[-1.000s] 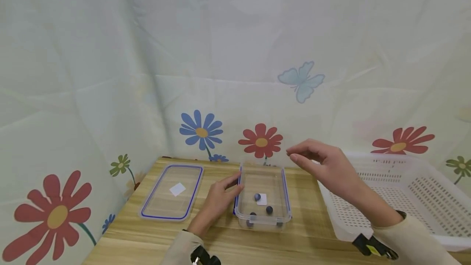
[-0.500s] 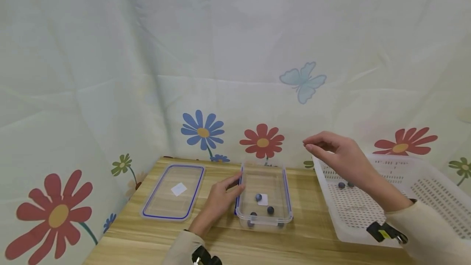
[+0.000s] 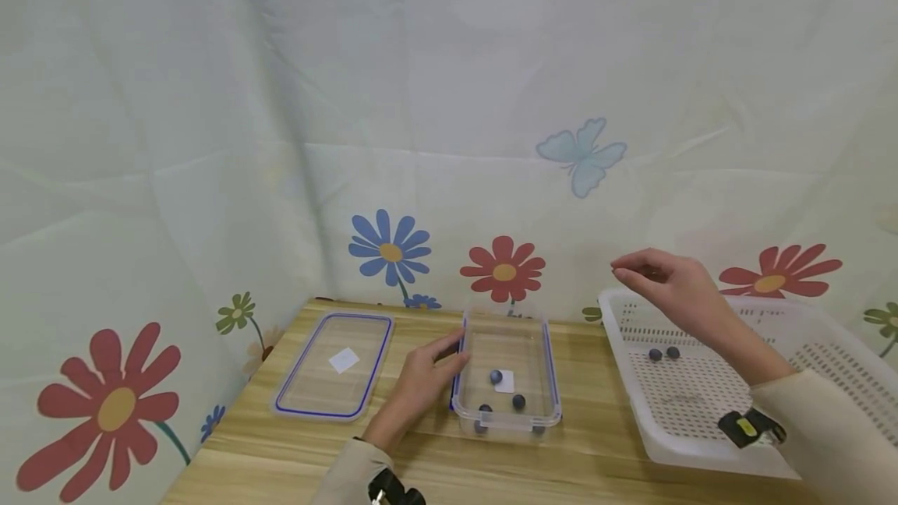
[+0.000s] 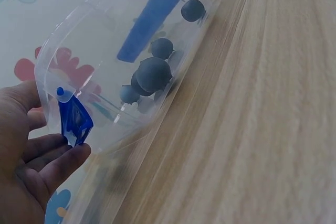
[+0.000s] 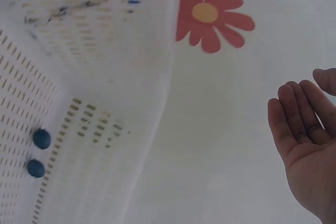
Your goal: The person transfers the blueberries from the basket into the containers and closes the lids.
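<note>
My left hand [image 3: 419,384] rests against the left side of a clear plastic food container [image 3: 510,341], its fingertips at the rim and beside a blue latch [image 4: 74,119]. Inside the container, several blueberries [image 3: 518,402] lie toward the near end. Over the far left edge of a white perforated basket [image 3: 634,411] hovers my right hand [image 3: 666,279]. Its fingers are gently bent and nothing shows in its grasp; the right wrist view shows the bare palm. Two blueberries [image 3: 655,354] sit on the basket floor below, and both appear in the right wrist view.
The container's clear lid [image 3: 316,380], edged with a blue seal, lies flat to the left of my left hand. A wooden table [image 3: 582,443] bears everything. Behind it hangs a pale curtain [image 3: 435,100] printed with flowers and a butterfly.
My right hand has moved right, from beside the container to over the basket's left edge, uncovering the two blueberries there. The left hand stays at the container.
</note>
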{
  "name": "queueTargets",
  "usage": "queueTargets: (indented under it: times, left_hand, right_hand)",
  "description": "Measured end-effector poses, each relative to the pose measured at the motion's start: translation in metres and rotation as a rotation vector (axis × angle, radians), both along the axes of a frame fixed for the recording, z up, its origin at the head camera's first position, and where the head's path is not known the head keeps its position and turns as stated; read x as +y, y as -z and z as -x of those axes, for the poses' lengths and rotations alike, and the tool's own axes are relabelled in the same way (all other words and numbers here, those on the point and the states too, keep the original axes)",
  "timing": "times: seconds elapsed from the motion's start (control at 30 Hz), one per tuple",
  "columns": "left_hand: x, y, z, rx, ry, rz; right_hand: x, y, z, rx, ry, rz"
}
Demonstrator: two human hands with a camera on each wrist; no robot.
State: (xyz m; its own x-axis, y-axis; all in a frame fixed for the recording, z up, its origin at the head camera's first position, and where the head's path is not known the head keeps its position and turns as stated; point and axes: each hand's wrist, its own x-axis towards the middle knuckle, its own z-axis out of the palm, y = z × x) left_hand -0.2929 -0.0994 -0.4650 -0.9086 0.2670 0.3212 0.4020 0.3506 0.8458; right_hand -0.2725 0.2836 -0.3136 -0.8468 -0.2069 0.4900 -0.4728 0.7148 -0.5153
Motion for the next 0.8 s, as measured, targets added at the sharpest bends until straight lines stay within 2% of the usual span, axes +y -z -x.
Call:
queueTargets:
  times: [0.17,0.8]
  left_hand:
    - [0.0,0.001,0.001,-0.01,-0.004,-0.004]
    - [0.0,-0.001,0.0,-0.029,-0.013,0.002]
  right_hand:
    - [0.016,0.008,0.009,-0.053,0.023,-0.006]
    - [0.061,0.039,0.03,-0.205,0.086,-0.04]
